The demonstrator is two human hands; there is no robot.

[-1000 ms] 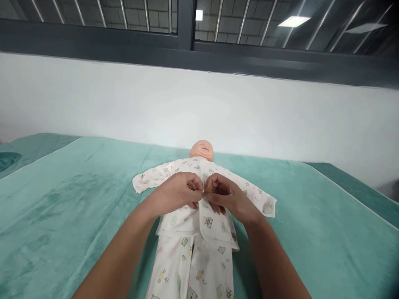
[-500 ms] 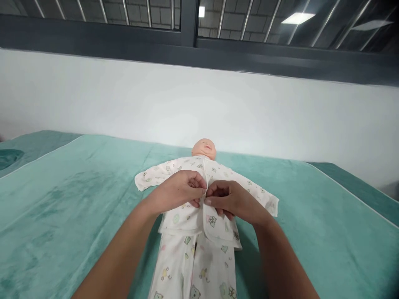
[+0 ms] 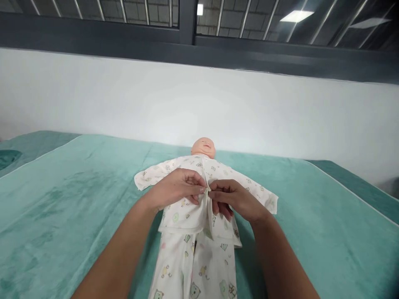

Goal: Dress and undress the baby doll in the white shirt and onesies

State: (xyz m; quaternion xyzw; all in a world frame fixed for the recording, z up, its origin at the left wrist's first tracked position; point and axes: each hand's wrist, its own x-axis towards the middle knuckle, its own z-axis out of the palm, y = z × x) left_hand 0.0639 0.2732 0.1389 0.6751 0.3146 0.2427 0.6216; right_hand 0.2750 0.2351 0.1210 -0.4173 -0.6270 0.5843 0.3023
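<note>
A baby doll (image 3: 203, 148) lies on its back, its head towards the wall. It wears a white patterned baby jacket (image 3: 182, 216) with both sleeves spread out, and matching trousers (image 3: 193, 265). At the jacket's front opening, my left hand (image 3: 181, 187) pinches one edge between thumb and fingertips. Close beside it, my right hand (image 3: 235, 199) pinches the other edge, the fingertips of both hands almost meeting. Cloth is raised in a fold between them. Whatever fastener lies under the fingertips is too small to make out.
A green plush cover (image 3: 77, 199) spreads under the doll on both sides. Behind it rises a white wall (image 3: 156, 99), with a dark window frame (image 3: 124, 43) and metal bars above. A darker green round shape (image 3: 9, 158) lies at the far left.
My right hand has shifted slightly down and its fingertips now pull the jacket edge up into a fold. My left hand stays at the opening. The view has moved a little.
</note>
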